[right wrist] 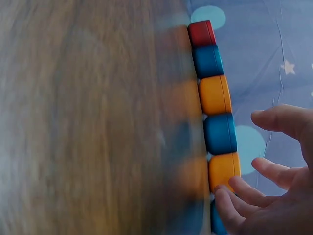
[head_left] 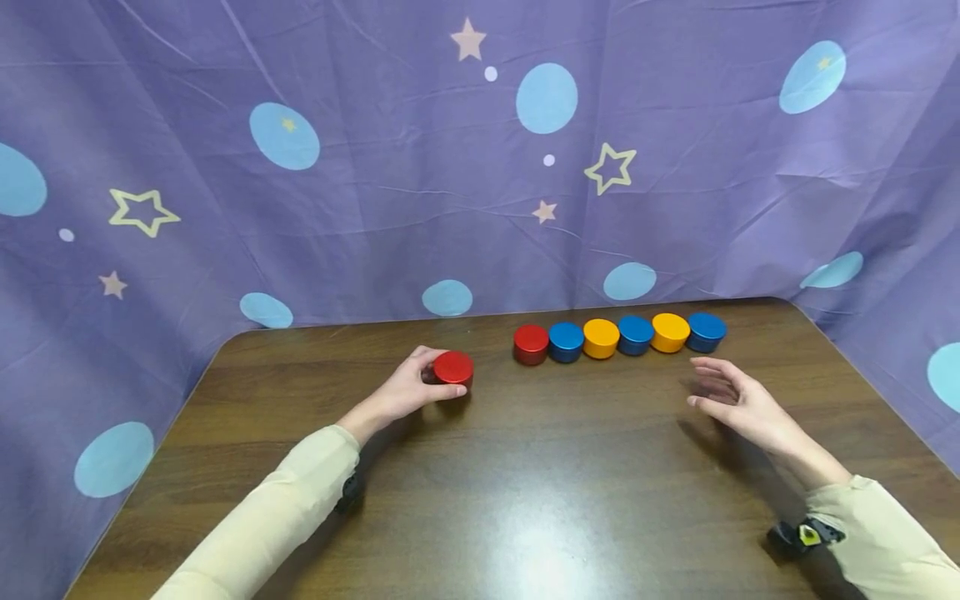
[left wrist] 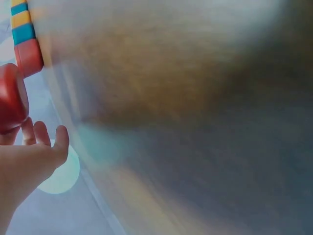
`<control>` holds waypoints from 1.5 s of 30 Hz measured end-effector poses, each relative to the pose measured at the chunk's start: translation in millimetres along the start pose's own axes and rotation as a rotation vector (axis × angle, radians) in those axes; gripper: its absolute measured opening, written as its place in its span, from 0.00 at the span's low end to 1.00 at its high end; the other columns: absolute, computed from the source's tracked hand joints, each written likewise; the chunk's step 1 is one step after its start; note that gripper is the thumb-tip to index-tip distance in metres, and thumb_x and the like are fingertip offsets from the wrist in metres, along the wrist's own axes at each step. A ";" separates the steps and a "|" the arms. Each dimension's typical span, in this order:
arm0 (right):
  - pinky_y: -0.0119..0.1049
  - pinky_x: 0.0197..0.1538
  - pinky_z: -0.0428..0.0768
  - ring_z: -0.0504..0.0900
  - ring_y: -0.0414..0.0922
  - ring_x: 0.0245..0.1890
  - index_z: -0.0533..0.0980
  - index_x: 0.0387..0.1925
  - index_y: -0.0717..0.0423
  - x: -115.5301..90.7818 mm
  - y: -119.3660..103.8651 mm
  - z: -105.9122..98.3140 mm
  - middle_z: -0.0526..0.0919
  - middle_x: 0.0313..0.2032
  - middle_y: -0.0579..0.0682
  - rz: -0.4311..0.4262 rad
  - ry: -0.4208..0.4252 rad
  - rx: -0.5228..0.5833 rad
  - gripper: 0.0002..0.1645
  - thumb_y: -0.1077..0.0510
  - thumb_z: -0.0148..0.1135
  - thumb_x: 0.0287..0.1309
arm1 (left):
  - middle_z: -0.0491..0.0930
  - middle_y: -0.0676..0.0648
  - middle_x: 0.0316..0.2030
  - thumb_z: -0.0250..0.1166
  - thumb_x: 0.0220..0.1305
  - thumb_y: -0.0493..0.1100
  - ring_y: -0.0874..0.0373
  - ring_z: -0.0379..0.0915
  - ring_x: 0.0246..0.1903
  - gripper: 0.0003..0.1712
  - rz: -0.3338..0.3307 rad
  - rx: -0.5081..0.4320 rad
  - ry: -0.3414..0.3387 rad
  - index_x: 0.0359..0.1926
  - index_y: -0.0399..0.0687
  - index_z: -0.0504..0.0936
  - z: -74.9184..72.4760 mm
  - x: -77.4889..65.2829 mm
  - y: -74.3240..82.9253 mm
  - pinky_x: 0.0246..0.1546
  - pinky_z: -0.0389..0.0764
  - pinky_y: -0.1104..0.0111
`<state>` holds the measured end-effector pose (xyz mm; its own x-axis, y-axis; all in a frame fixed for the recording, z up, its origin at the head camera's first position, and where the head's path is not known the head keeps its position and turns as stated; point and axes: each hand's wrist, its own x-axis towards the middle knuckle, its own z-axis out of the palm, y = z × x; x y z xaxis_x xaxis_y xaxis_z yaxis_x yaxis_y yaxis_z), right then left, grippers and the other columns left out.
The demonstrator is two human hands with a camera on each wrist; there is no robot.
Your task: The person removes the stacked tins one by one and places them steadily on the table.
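My left hand (head_left: 408,385) grips a round red tin (head_left: 453,367) between thumb and fingers, to the left of a row of similar tins. In the left wrist view this red tin (left wrist: 11,98) shows at the left edge, with the other fingers (left wrist: 61,142) spread beside it. From left to right the row runs red tin (head_left: 531,345), blue tin (head_left: 566,342), then alternating yellow and blue to a blue tin (head_left: 707,332). Near that right end my right hand (head_left: 738,402) hovers with relaxed, parted fingers and holds nothing.
The row stands along the back of a brown wooden table (head_left: 570,450), close to its far edge. Behind hangs a purple curtain (head_left: 375,167) with stars and blue dots. A dark wrist device (head_left: 806,533) sits beneath the right sleeve.
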<state>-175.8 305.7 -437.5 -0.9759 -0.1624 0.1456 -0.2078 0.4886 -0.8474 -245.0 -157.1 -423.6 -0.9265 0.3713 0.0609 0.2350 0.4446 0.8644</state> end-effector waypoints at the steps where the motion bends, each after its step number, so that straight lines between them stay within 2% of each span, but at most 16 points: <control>1: 0.19 0.46 0.72 0.75 0.47 0.53 0.60 0.64 0.73 -0.2 -1.7 1.5 0.67 0.58 0.75 -0.007 -0.005 -0.015 0.34 0.66 0.62 0.61 | 0.71 0.42 0.46 0.75 0.50 0.39 0.50 0.71 0.47 0.30 -0.001 0.005 0.009 0.55 0.35 0.78 0.6 2.5 0.8 0.51 0.70 0.61; 3: 0.18 0.47 0.70 0.73 0.59 0.55 0.61 0.64 0.73 -0.6 -4.8 4.2 0.67 0.58 0.74 -0.026 -0.021 -0.038 0.34 0.66 0.63 0.60 | 0.71 0.43 0.46 0.76 0.49 0.39 0.51 0.70 0.47 0.30 -0.005 0.018 0.024 0.55 0.36 0.79 2.3 7.9 1.5 0.51 0.69 0.61; 5: 0.19 0.48 0.70 0.72 0.63 0.55 0.61 0.64 0.72 -1.2 -6.7 6.6 0.68 0.58 0.74 -0.045 -0.039 -0.067 0.34 0.66 0.63 0.60 | 0.71 0.42 0.48 0.76 0.49 0.40 0.50 0.69 0.49 0.31 -0.010 0.025 0.034 0.55 0.36 0.78 3.8 12.8 1.8 0.52 0.68 0.60; 6: 0.23 0.50 0.72 0.71 0.66 0.55 0.61 0.64 0.72 -1.5 -7.7 7.6 0.68 0.58 0.73 -0.058 -0.048 -0.090 0.34 0.66 0.63 0.59 | 0.71 0.42 0.49 0.76 0.49 0.40 0.50 0.69 0.49 0.31 -0.016 0.026 0.038 0.55 0.36 0.78 4.7 15.1 1.3 0.51 0.69 0.60; 9: 0.42 0.54 0.75 0.71 0.68 0.55 0.62 0.64 0.70 -2.3 -8.7 9.7 0.68 0.58 0.71 -0.101 -0.074 -0.185 0.36 0.64 0.65 0.58 | 0.71 0.41 0.50 0.76 0.49 0.42 0.49 0.69 0.50 0.32 -0.037 0.047 0.047 0.56 0.38 0.77 7.1 20.8 -0.2 0.52 0.68 0.58; 12: 0.61 0.53 0.69 0.69 0.67 0.57 0.63 0.64 0.68 -4.1 -10.5 11.7 0.67 0.60 0.69 -0.159 -0.087 -0.296 0.37 0.62 0.67 0.57 | 0.72 0.41 0.50 0.76 0.50 0.43 0.48 0.69 0.50 0.33 -0.059 0.084 0.054 0.58 0.39 0.76 9.3 25.4 -2.8 0.53 0.68 0.56; 15: 0.66 0.54 0.65 0.65 0.67 0.60 0.63 0.66 0.65 -5.7 -12.9 14.0 0.64 0.63 0.68 -0.218 -0.103 -0.394 0.39 0.59 0.68 0.56 | 0.73 0.40 0.51 0.75 0.50 0.44 0.48 0.69 0.51 0.34 -0.070 0.123 0.069 0.59 0.40 0.75 10.9 30.1 -5.0 0.54 0.67 0.55; 18: 0.70 0.54 0.61 0.60 0.70 0.63 0.62 0.68 0.60 -7.0 -16.2 17.5 0.61 0.66 0.68 -0.237 -0.124 -0.518 0.41 0.53 0.68 0.58 | 0.74 0.39 0.51 0.75 0.50 0.42 0.46 0.69 0.52 0.34 -0.068 0.148 0.085 0.59 0.40 0.75 12.3 35.0 -6.1 0.54 0.67 0.55; 23: 0.71 0.58 0.54 0.53 0.69 0.67 0.60 0.71 0.49 -9.7 -23.9 23.6 0.58 0.69 0.63 -0.169 -0.147 -0.715 0.41 0.41 0.60 0.62 | 0.73 0.37 0.53 0.74 0.50 0.43 0.41 0.66 0.54 0.36 -0.079 0.215 0.083 0.60 0.38 0.74 16.7 42.3 -4.2 0.56 0.66 0.52; 29: 0.68 0.63 0.43 0.47 0.66 0.70 0.59 0.73 0.47 -9.7 -26.0 26.0 0.54 0.72 0.60 -0.101 -0.153 -0.801 0.38 0.36 0.49 0.68 | 0.73 0.36 0.54 0.74 0.49 0.44 0.40 0.64 0.54 0.36 -0.121 0.254 0.090 0.60 0.38 0.74 26.4 51.9 -2.2 0.54 0.66 0.52; 39: 0.70 0.63 0.37 0.44 0.66 0.70 0.57 0.74 0.46 -8.3 -24.6 26.1 0.52 0.73 0.60 -0.056 -0.151 -0.796 0.39 0.34 0.45 0.69 | 0.74 0.38 0.55 0.73 0.50 0.46 0.41 0.63 0.55 0.37 -0.165 0.266 0.113 0.60 0.39 0.73 37.7 63.0 4.4 0.53 0.66 0.50; 45: 0.71 0.62 0.34 0.43 0.67 0.70 0.56 0.74 0.46 -8.1 -24.9 26.3 0.50 0.73 0.61 -0.049 -0.154 -0.793 0.39 0.34 0.45 0.69 | 0.76 0.40 0.54 0.74 0.48 0.44 0.41 0.63 0.55 0.37 -0.162 0.242 0.127 0.60 0.41 0.73 41.0 66.6 5.8 0.53 0.67 0.51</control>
<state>-160.9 272.3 -431.0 -0.9565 -0.2871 0.0522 -0.2914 0.9311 -0.2195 -293.3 -96.4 -435.0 -0.9833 0.1818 0.0075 0.1306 0.6765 0.7247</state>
